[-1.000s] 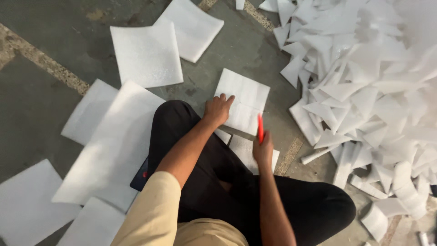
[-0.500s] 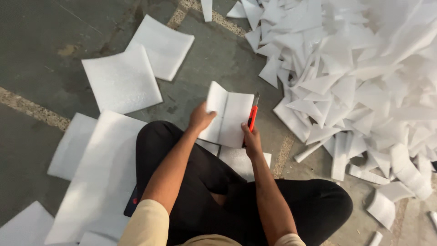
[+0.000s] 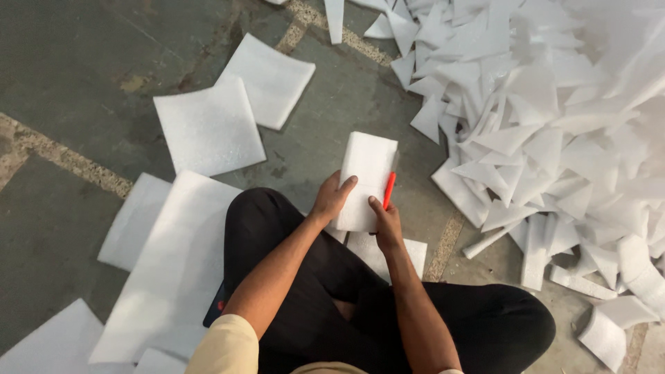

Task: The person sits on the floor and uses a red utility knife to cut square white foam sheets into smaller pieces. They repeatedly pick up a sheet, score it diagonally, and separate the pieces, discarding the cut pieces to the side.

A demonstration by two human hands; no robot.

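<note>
A white foam sheet [image 3: 365, 173], folded in half into a narrow rectangle, is held in front of my knees. My left hand [image 3: 332, 197] grips its left edge with the thumb on top. My right hand [image 3: 385, 220] holds the lower right corner and also clasps a red-handled cutter [image 3: 389, 190] that lies along the sheet's right edge. I sit cross-legged on the floor in black trousers [image 3: 332, 305].
A big heap of cut white foam triangles and strips [image 3: 554, 125] fills the right side. Flat square foam sheets [image 3: 208, 128] lie at the upper left and a long sheet [image 3: 173, 270] beside my left leg. Another sheet [image 3: 377, 251] lies under my hands. The concrete floor [image 3: 76, 76] is grey.
The sheet was open flat a second ago, half closed like a book half a second ago, and is now folded shut. Both hands stayed on it, the cutter still in the right.
</note>
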